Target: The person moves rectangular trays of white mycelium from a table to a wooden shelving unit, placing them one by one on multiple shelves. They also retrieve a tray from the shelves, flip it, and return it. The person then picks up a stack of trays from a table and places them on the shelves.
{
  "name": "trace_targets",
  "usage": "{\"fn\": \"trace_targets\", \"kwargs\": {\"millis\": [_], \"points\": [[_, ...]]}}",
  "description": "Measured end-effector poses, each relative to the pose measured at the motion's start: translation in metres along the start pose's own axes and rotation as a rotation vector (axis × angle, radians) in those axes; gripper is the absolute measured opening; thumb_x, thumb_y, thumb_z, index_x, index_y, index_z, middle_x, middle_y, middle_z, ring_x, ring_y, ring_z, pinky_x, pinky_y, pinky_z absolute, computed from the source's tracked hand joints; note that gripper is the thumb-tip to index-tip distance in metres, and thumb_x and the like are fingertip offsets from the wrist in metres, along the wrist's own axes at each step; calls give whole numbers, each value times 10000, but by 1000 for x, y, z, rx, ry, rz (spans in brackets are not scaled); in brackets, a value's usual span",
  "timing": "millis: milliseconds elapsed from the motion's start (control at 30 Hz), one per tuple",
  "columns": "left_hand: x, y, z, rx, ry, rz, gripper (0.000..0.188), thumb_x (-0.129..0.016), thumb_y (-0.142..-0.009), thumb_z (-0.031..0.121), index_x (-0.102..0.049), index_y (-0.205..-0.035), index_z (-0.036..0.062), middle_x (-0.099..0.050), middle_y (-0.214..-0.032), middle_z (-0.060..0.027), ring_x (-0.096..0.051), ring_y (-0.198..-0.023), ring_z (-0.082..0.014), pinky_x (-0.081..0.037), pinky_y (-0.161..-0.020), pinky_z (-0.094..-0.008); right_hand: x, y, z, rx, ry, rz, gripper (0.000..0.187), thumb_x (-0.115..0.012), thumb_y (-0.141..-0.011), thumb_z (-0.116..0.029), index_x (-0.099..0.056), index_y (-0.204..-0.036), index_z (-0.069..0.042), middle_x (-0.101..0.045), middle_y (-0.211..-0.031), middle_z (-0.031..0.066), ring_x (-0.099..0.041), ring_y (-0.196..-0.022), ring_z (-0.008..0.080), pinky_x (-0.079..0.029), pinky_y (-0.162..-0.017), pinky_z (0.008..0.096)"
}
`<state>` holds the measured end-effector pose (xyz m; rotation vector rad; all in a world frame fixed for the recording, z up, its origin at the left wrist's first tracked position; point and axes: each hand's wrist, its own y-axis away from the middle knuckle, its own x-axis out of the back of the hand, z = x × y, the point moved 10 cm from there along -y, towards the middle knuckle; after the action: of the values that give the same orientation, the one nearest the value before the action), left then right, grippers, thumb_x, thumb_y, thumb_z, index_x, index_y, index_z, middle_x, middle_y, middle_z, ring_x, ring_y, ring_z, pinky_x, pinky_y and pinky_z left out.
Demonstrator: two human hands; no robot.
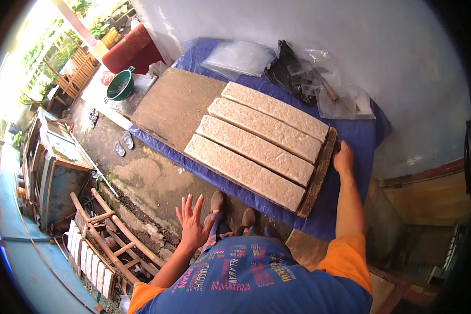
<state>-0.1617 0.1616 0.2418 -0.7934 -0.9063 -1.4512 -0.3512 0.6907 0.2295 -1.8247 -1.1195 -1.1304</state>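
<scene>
Over blue tarp (324,213), our right hand (343,158) grips the wood edge (317,176) beside the slabs (265,129), perhaps for steadiness; our left hand (194,226) is open.

The four long blocks (254,149) have a rough, pitted, cream-coloured skin with a slight sheen. Under them, the board (180,99) looks like matt, worn brown wood, and the bar (318,171) along its right end is darker, coarse-grained wood. Crinkled, faintly shiny blue plastic tarp (324,209) covers the bench (369,141). Along the bench's far edge lie smooth, glossy clear plastic sheets (238,56) and a creased, shiny black plastic bag (285,70). By the far left corner, the green bowl (120,86) is smooth, shiny plastic. The shirt (256,288) is soft matt cloth; the ladder (124,249), plain wood; the ground (152,178), rough, patchy concrete.
</scene>
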Motion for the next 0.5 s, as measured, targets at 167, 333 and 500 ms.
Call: {"fn": "trace_targets", "kwargs": {"millis": [167, 333, 500], "points": [[7, 4, -15, 54, 20, 25, 690, -624, -853, 357, -331, -1447, 161, -211, -1501, -208, -117, -1423, -399, -26, -1120, -579, 54, -19, -66, 74, -195, 299, 383, -678, -809, -208, -586, -1133, -26, -616, -1114, 189, -599, -1020, 345, -476, -859, 411], [6, 1, -23, 68, 50, 24, 693, -626, -851, 347, -327, -1448, 164, -216, -1500, -209, -134, -1419, -398, -36, -1124, -571, 17, -25, -213, 524, -284, 21, 593, -707, -782, -365, -525, -1260, -65, -577, -1167, 203, -540, -1114, 349, -436, -936, 425], [15, -12, -39, 87, 81, 45, 697, -627, -847, 331, -324, -1451, 162, -220, -1501, -208, -151, -1417, -396, -51, -1128, -561, -30, -30, -273, 546, -175, -227, 650, -695, -793, -415, -492, -1318, -91, -572, -1187, 210, -548, -1106, 376, -440, -938, 416]]}}
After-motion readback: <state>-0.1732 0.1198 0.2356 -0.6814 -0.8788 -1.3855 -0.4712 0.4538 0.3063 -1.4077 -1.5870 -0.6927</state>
